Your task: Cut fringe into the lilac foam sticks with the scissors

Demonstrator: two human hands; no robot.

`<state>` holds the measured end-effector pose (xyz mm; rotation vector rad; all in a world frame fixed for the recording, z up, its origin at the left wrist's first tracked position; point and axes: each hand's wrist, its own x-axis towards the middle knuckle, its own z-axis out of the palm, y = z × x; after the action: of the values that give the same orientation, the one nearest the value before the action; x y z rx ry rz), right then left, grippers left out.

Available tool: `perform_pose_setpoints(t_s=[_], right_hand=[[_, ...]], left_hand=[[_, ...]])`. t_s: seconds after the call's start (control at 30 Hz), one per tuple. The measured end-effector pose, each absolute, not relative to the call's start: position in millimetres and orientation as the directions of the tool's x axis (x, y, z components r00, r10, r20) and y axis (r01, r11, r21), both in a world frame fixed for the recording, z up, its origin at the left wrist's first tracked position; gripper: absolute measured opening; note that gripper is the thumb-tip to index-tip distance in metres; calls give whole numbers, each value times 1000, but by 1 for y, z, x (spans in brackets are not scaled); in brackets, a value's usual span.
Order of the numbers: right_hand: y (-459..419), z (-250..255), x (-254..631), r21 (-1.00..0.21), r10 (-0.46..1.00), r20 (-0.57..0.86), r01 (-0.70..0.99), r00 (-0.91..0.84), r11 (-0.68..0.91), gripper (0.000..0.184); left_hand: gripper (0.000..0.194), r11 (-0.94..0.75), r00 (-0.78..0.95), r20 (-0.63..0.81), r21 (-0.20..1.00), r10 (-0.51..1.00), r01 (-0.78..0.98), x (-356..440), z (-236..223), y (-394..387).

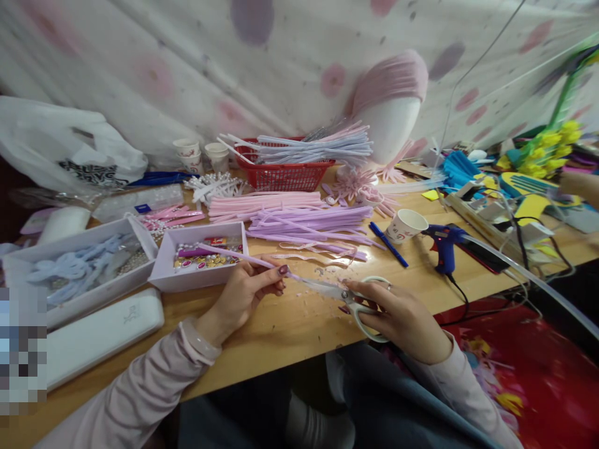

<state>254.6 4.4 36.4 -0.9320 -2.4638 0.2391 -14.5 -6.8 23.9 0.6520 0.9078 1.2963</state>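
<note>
Head view: the left hand [243, 293] pinches a slim, fuzzy purple stem [229, 251] between closed thumb and fingers, the strip slanting above the wooden surface [281, 349]. Its near end meets the tapered metal blades of the scissors [352, 300]; blur hides whether they touch. The right hand [402, 315] has its fingers curled through the pale, rounded handle loops. Behind lie soft bundles of purple stems [309, 221] and pink stems [266, 206], before a red plastic lattice basket [290, 179]. A smooth, straight-walled white box [196, 284] holds glossy beads and gems [206, 257].
</note>
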Motion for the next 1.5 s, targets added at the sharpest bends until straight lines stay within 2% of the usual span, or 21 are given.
perform_pose_setpoints(t_s=[0.2, 0.47, 0.8, 1.13, 1.5], right_hand=[[5, 31, 259, -322, 673, 363, 591, -644, 740, 26], [1, 37, 260, -382, 731, 392, 624, -559, 682, 32], [0, 35, 257, -250, 679, 390, 638, -622, 729, 34], [3, 32, 251, -178, 632, 430, 626, -645, 759, 28], [2, 35, 252, -222, 627, 414, 595, -660, 773, 28]], left_hand=[[22, 179, 22, -195, 839, 981, -513, -15, 22, -7], [30, 153, -35, -193, 867, 981, -474, -12, 21, -7], [36, 142, -73, -194, 886, 978, -442, -10, 19, -7], [39, 185, -54, -235, 868, 970, -460, -10, 19, -7], [38, 202, -23, -242, 855, 970, -478, -9, 22, -9]])
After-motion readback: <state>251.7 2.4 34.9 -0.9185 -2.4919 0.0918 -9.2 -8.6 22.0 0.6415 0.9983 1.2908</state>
